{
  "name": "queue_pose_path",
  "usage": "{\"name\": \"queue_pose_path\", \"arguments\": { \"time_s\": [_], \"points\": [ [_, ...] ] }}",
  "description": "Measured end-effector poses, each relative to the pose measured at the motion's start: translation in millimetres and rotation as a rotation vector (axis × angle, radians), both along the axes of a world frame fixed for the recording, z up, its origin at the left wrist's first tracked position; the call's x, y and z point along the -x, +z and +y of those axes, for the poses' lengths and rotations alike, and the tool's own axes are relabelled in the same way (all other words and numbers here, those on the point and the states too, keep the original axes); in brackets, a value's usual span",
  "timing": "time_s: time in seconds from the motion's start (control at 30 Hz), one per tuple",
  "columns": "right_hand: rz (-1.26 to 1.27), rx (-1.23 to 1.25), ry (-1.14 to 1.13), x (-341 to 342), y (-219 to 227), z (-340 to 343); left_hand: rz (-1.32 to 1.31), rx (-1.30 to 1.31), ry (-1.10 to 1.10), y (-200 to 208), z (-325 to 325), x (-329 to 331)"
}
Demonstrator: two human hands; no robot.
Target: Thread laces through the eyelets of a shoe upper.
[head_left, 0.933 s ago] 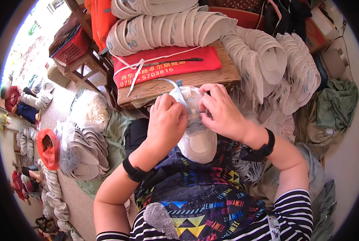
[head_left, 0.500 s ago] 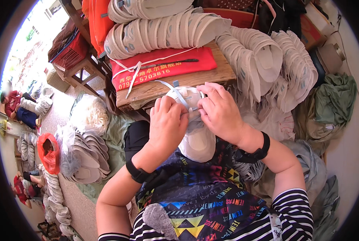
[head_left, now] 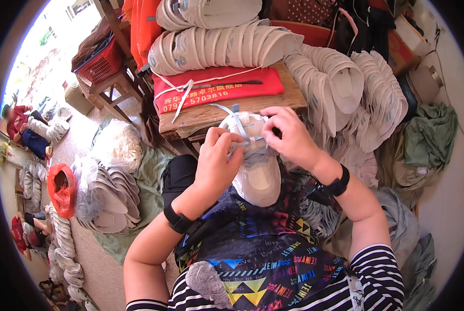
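A white shoe upper (head_left: 257, 182) lies on my lap, its toe toward me and its opening by the wooden table edge. A pale blue shoelace (head_left: 237, 122) crosses its tongue, one loose end curving over the left side. My left hand (head_left: 220, 159) is closed at the left eyelet row, fingers pinched on the lace. On the opposite side, my right hand (head_left: 292, 139) has curled fingers and a thumb beside the right edge of the upper; what lies between those fingertips is too small to make out.
Stacked shoe uppers (head_left: 216, 49) and a red cloth bag (head_left: 232, 89) with a thin dark tool (head_left: 227, 83) rest on the wooden table (head_left: 201, 122). More uppers (head_left: 341, 78) hang at right. Plastic-bagged soles (head_left: 113, 199) lie on the floor at left; people sit farther off.
Both hands have drawn slightly apart, and my right fingers have curled away from the shoe's edge. More grey-blue lace shows across the shoe front. The whole view has shifted slightly.
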State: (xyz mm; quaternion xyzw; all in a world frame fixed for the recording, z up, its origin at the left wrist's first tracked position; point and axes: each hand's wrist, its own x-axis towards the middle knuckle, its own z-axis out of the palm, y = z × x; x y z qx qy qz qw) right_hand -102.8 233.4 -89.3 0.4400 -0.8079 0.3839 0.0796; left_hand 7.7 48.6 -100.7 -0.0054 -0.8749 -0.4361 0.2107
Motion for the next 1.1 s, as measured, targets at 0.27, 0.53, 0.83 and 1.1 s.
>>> {"name": "queue_pose_path", "arguments": {
  "time_s": [0.27,0.53,0.83,1.1],
  "points": [
    [0.29,-0.171,-0.053,-25,9,-2,0.175,0.314,0.049,0,7,3],
    [0.395,-0.264,-0.169,-31,2,-5,0.172,0.428,0.083,-6,4,19],
    [0.255,-0.116,-0.097,-25,-1,-6,0.126,0.359,0.099,-10,6,18],
    [0.394,-0.05,-0.117,-22,16,13,0.168,-0.053,0.028,-12,-9,-10]
  ]
}}
